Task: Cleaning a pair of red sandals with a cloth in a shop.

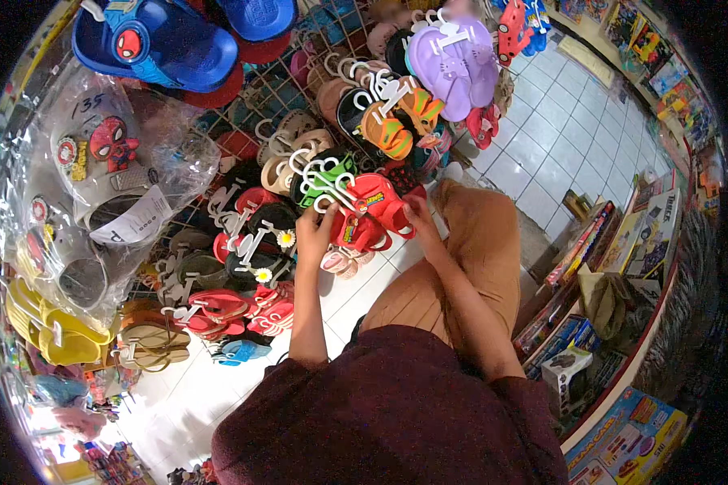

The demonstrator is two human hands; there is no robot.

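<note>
A pair of red children's sandals point(373, 203) with cartoon badges hangs in front of me on white plastic hangers point(330, 188). My left hand point(315, 233) grips the pair's near left side, its thumb and fingers close to the hanger hooks. On the other side, my right hand point(421, 221) holds the edge of the right sandal near its heel strap; some of its fingertips are hidden. Just behind the red pair is a green and black pair point(327, 179). Pale pink clogs point(340, 262) show below it.
A wire grid rack point(273, 91) carries many more pairs, including purple flip-flops point(455, 66), orange sandals point(388, 130) and yellow slides point(60, 327). Grey clogs in clear plastic point(109, 157) hang at the left. Boxed goods point(637, 236) line a shelf on the right. Tiled floor point(558, 127) lies between.
</note>
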